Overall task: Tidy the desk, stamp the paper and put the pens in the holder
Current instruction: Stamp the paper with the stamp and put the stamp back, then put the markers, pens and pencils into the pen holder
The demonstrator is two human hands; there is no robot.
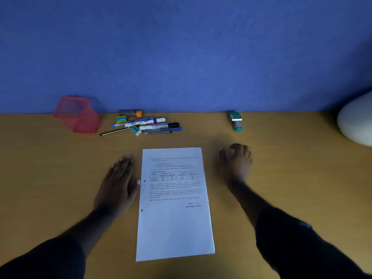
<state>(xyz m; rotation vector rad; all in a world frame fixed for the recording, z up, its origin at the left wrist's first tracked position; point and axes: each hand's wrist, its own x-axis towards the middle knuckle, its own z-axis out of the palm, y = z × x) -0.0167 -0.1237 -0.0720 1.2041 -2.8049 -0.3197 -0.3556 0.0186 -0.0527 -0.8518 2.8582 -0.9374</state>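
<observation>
A white printed sheet of paper (pixel 174 214) lies flat in the middle of the wooden desk (pixel 60 178), with a faint blue "RECEIVED" mark low on its right side. My left hand (pixel 118 182) rests flat and open just left of the sheet, its thumb at the paper's edge. My right hand (pixel 237 160) hovers to the right of the sheet, fingers loosely curled, holding nothing. The teal stamp (pixel 236 120) lies on its side beyond my right hand. A heap of pens and markers (pixel 149 125) lies at the back. The red mesh holder (pixel 77 115) stands tilted at the back left.
A blue wall (pixel 181 53) runs along the desk's far edge. Two small erasers (pixel 135 130) and an orange-capped tube (pixel 131 113) sit among the pens. A white rounded object (pixel 356 121) occupies the desk's right end.
</observation>
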